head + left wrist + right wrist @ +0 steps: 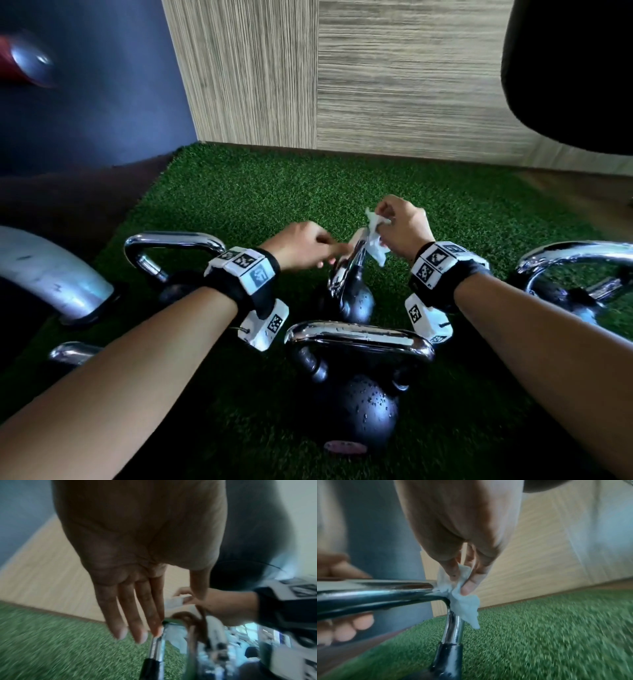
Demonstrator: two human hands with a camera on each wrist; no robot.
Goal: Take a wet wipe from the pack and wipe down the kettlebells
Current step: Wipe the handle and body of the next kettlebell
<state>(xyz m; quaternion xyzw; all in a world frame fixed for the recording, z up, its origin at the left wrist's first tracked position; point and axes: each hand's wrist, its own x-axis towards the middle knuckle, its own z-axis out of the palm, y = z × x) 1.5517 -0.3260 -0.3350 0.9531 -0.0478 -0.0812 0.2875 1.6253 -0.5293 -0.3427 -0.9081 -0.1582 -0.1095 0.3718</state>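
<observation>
At centre frame, right hand pinching a crumpled white wet wipe between thumb and fingertips, pressed against the chrome handle corner of the middle kettlebell; left hand, fingers straight and relaxed, touching the same handle from the left. 3 further kettlebells: lower centre, left, right edge, all on green turf
</observation>
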